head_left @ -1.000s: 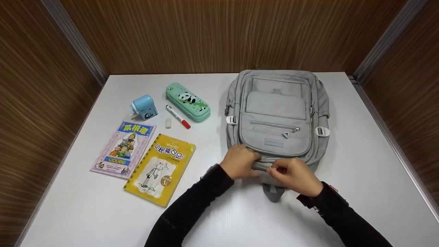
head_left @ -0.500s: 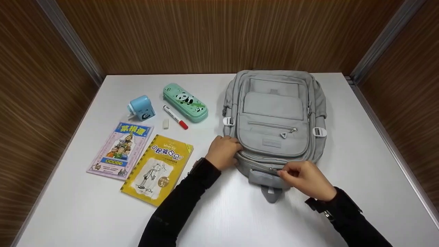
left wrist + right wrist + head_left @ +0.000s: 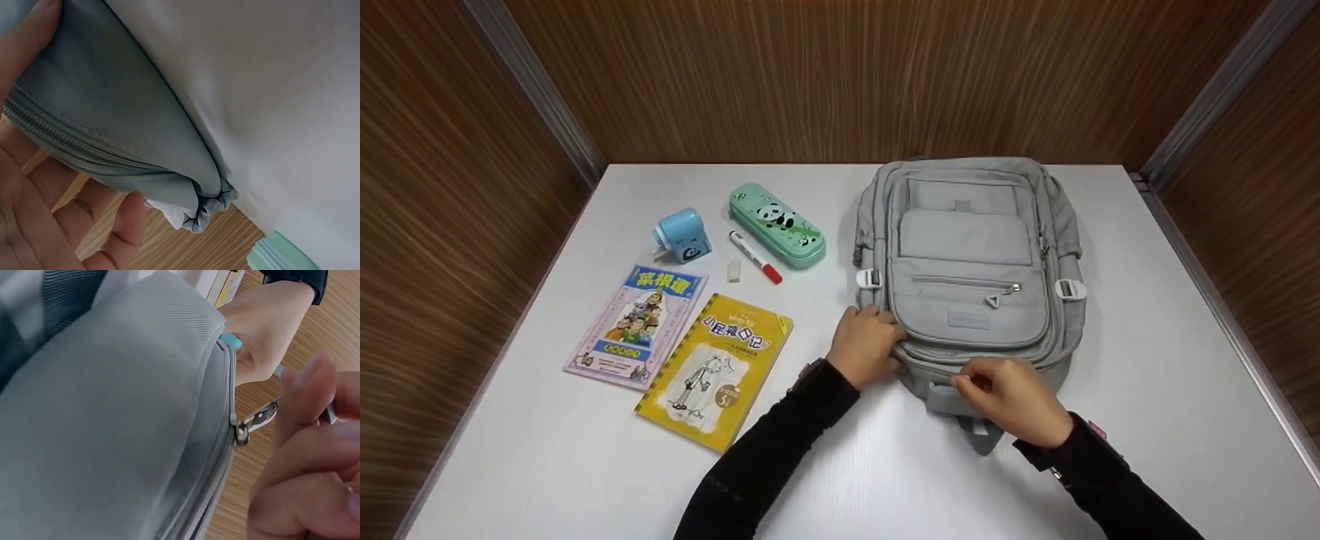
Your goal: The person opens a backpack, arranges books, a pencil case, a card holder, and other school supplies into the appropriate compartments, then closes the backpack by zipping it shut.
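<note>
A grey backpack (image 3: pixel 964 236) lies on the white table, front pockets facing up. My left hand (image 3: pixel 866 346) grips its near left corner. In the left wrist view, the thumb (image 3: pixel 28 42) lies over the fabric and the fingers (image 3: pixel 84 211) are on the other side, past the zip (image 3: pixel 62 138). At the bag's near end, my right hand (image 3: pixel 1020 397) pinches a metal zip pull (image 3: pixel 263 415) between thumb and fingers. The slider (image 3: pixel 241 433) sits on the zip track, with a fold of grey fabric beside it.
Left of the bag lie a green panda pencil case (image 3: pixel 776 225), a red-capped marker (image 3: pixel 755 256), an eraser (image 3: pixel 733 271) and a blue pencil sharpener (image 3: pixel 682 236). Nearer are a yellow book (image 3: pixel 716 371) and a pink book (image 3: pixel 636 326). Wood-grain panels (image 3: pixel 840 82) border the table.
My left hand has shifted left from the near edge's middle to the corner. My right hand moved right with the zip pull, then slightly back left. The near end of the bag has shifted slightly.
</note>
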Available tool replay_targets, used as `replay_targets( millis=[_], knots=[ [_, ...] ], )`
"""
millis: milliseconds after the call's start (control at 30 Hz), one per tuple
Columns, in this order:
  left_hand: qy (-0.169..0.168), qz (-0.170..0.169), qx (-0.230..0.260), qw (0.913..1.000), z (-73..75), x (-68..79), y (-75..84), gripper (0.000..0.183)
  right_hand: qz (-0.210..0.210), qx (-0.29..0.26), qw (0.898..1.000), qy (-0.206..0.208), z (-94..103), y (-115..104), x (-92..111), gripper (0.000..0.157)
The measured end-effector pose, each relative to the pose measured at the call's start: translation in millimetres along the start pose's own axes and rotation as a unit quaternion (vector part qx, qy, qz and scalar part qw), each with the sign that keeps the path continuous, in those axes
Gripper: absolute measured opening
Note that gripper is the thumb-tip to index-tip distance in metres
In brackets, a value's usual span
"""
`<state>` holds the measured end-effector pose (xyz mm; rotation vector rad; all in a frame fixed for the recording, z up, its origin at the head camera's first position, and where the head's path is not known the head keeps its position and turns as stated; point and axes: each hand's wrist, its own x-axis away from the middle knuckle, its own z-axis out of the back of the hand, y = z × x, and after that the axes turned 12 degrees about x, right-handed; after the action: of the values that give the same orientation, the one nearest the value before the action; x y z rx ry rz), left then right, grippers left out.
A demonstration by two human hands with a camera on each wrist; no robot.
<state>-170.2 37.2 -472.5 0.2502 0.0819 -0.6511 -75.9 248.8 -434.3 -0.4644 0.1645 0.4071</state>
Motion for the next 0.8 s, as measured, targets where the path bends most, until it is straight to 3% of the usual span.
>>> replay_targets(
  millis=[567,800],
  knots=[
    [0.032,-0.025,0.032,0.9987,-9.1,-2.0,12.6,0.030,0.038,0.012,0.999,-0.002,-29.2,-22.2,-24.3,0.021],
    [0.034,-0.053,0.015,0.9979,-10.0,-2.3,19.2,0.024,0.048,0.002,0.999,-0.024,-38.4,-24.4,-28.1,0.020]
  ],
)
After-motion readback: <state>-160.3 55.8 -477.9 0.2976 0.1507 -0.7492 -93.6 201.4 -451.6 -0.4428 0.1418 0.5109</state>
